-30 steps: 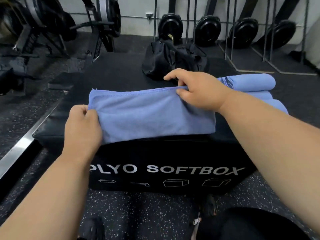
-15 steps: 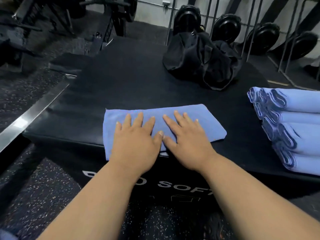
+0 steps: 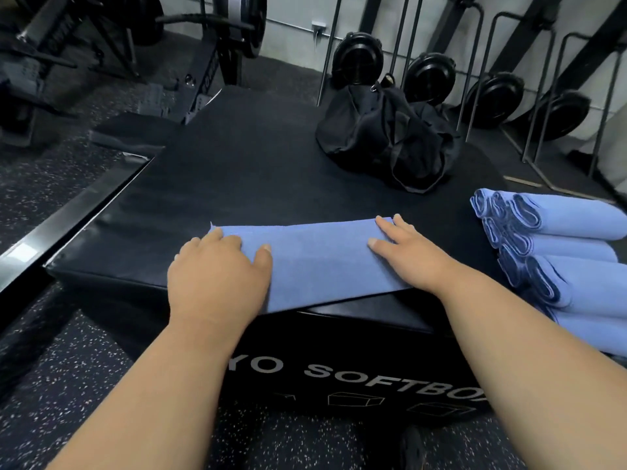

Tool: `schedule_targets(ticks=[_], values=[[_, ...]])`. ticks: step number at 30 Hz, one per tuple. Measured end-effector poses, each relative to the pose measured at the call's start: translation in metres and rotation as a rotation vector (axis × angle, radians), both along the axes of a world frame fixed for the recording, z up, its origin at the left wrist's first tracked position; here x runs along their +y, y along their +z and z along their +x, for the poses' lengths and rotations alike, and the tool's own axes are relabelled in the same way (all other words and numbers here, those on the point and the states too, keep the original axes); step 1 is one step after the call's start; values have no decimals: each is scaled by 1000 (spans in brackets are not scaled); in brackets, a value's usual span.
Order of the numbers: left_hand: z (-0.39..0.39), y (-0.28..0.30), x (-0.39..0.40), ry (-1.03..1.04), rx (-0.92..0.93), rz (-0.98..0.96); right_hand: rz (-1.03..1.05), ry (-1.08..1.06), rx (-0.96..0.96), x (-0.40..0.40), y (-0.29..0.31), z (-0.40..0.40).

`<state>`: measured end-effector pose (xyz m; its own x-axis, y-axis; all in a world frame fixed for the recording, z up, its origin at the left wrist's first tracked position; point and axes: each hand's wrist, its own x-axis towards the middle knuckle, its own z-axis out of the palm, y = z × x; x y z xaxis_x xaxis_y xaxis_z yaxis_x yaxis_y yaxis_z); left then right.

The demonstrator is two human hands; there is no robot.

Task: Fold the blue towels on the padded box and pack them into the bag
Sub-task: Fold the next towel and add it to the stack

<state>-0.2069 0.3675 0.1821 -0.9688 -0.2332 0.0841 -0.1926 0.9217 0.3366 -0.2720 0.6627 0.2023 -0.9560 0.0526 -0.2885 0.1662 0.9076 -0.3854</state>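
Head view. Padded box (image 3: 237, 184), black, with "SOFTBOX" lettering on its near face, fills the middle of the frame and serves as the landmark; it stands on speckled floor (image 3: 68, 361). Bag (image 3: 386, 140), black and slumped, sits on the box top toward its far right corner. Folded stack (image 3: 563, 259) of blue towels lies on the box top at its right edge, the layered folds facing left, well apart from the bag. Towel (image 3: 319, 262), blue, folded into a long flat band, lies across the near edge of the box top, its near corner overhanging the front face slightly. Left hand (image 3: 217, 276) rests palm down on the left end of the towel, thumb spread onto the cloth, fingers reaching to the far left corner; whether the fingertips curl under the edge cannot be told. Right hand (image 3: 407, 256) lies flat on the right end of the towel, fingers straight and extended toward its far right corner, gripping nothing. Weight plates (image 3: 431, 76) on rack posts stand beyond the far side of the box, against the wall.
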Motion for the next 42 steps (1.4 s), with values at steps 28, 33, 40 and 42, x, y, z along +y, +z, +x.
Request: schedule_targets(ticks=[28,33,40,42], values=[[1,-21,51,-360,-148,-157,210,33,456,9,31,-88],[0,-20,48,-365,-154,-141,174,263,250,-25,-13,-74],[2,-11,34,-271,-182,-95,223,246,164,-24,-19,-74],[3,-9,28,-261,-174,-90,266,239,189,-28,-21,-70]])
